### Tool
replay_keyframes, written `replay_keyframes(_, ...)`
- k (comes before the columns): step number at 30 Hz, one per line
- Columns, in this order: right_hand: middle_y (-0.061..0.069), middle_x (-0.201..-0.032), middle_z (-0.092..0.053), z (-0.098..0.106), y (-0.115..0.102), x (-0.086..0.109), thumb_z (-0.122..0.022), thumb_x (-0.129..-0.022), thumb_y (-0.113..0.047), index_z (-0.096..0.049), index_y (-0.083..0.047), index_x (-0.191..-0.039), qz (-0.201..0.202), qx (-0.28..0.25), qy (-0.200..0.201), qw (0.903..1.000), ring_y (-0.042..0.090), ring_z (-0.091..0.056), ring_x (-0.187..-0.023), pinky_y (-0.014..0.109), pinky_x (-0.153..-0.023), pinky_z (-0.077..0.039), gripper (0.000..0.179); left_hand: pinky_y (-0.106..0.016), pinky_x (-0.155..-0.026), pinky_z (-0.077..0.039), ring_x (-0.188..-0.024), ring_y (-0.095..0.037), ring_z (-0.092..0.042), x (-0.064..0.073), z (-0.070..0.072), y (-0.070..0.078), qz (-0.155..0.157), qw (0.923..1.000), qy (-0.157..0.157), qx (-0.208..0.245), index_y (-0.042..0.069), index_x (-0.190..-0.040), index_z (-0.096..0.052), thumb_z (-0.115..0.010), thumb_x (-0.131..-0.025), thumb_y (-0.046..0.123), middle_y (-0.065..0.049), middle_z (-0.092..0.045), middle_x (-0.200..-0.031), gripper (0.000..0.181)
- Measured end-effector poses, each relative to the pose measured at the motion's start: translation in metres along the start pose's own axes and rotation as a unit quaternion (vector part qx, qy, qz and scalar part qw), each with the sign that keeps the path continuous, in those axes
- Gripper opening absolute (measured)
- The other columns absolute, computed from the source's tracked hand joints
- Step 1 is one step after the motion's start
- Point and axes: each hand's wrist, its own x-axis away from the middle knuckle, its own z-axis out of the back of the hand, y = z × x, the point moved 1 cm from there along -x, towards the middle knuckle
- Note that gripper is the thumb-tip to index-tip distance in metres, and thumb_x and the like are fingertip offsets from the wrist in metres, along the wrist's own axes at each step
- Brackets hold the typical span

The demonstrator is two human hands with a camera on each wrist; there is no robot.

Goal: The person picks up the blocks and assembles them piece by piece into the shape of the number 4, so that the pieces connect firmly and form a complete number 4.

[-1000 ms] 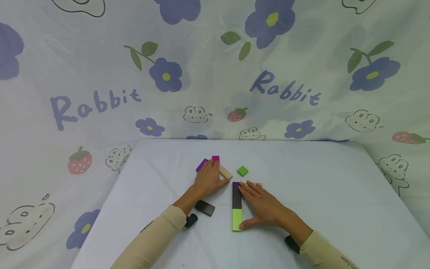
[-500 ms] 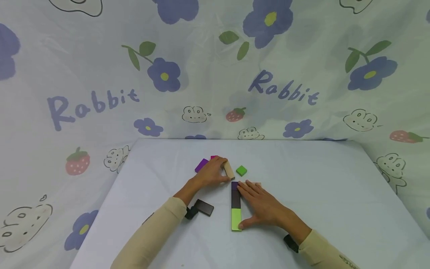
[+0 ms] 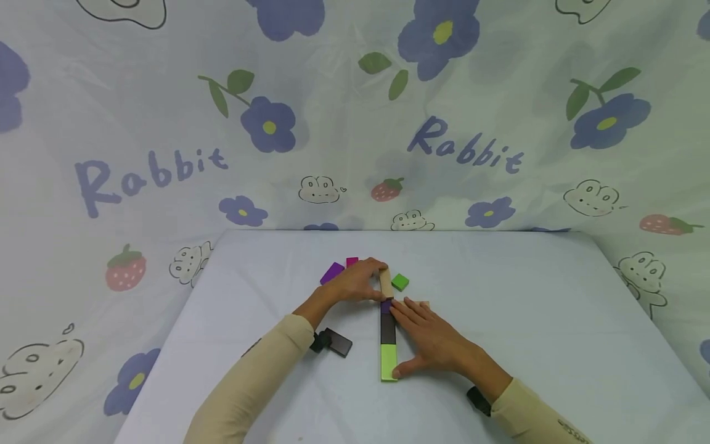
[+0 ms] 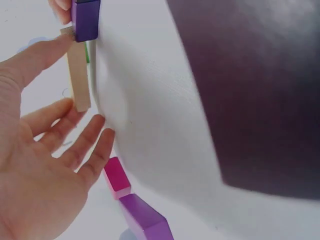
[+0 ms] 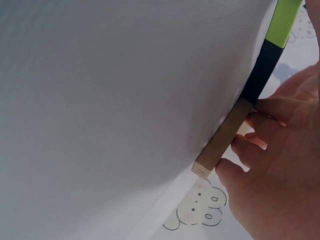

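My left hand [image 3: 357, 280] pinches a plain wooden block [image 3: 386, 283] between thumb and fingertips. The block stands lengthwise at the far end of a straight row, right at the small dark purple block [image 3: 386, 306]. Nearer to me the row goes on with a black block [image 3: 388, 328] and a lime green block [image 3: 388, 362]. My right hand [image 3: 438, 339] lies along the row's right side, its thumb at the lime block and its fairly straight fingers by the purple one. In the right wrist view those fingertips touch a second wooden block [image 5: 222, 135], which juts rightward from the row.
A small green block [image 3: 400, 282] lies just right of the pinched wooden block. Behind the left hand are a magenta block [image 3: 352, 262] and a violet block [image 3: 331, 273]. A loose dark block [image 3: 338, 342] lies by the left wrist. Patterned cloth [image 3: 355, 135] hangs behind the white table.
My left hand has carried the wooden block to the right and turned it from slanting to nearly in line with the row. My right hand has stayed in place.
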Motion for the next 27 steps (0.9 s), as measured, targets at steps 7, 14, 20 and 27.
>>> replay_keyframes(7,0.007,-0.167,-0.023,-0.0004,0.0006,-0.0005,-0.069,-0.07,-0.083,-0.028,-0.006,-0.16,0.0,0.003,0.001,1.0,0.03,-0.014,-0.154,0.049,-0.122,-0.017,0.125,-0.041,-0.116,-0.035,-0.14,-0.027,-0.044,-0.0017,0.0,0.0025,-0.001,0.9998,-0.015,-0.01,0.007,-0.149,-0.048,-0.081,-0.087,0.028,-0.011,-0.049,-0.15,0.073)
replay_keyframes(14,0.008,-0.167,-0.022,0.0007,-0.0001,0.0001,-0.07,-0.07,-0.082,-0.027,-0.005,-0.16,0.006,-0.003,0.006,1.0,0.031,-0.014,-0.154,0.05,-0.122,-0.017,0.125,-0.043,-0.116,-0.035,-0.139,-0.029,-0.044,-0.0032,0.0005,0.0038,-0.007,0.9996,-0.021,-0.017,0.008,-0.148,-0.049,-0.081,-0.087,0.028,-0.011,-0.049,-0.15,0.072)
replay_keyframes(20,0.007,-0.167,-0.022,0.0018,-0.0016,-0.0001,-0.07,-0.07,-0.081,-0.027,-0.006,-0.16,0.001,-0.003,0.001,1.0,0.03,-0.013,-0.154,0.049,-0.122,-0.016,0.125,-0.044,-0.116,-0.034,-0.141,-0.029,-0.042,-0.0028,0.0008,0.0042,-0.002,0.9995,-0.025,-0.018,0.009,-0.149,-0.048,-0.081,-0.087,0.029,-0.011,-0.047,-0.151,0.072)
replay_keyframes(27,0.007,-0.167,-0.023,0.0012,-0.0012,-0.0009,-0.071,-0.069,-0.081,-0.027,-0.006,-0.16,-0.001,-0.003,-0.001,1.0,0.03,-0.013,-0.154,0.049,-0.122,-0.017,0.126,-0.044,-0.117,-0.033,-0.142,-0.028,-0.041,-0.002,0.0015,0.0055,-0.004,0.9993,-0.029,-0.024,0.008,-0.148,-0.049,-0.079,-0.088,0.028,-0.01,-0.047,-0.152,0.07)
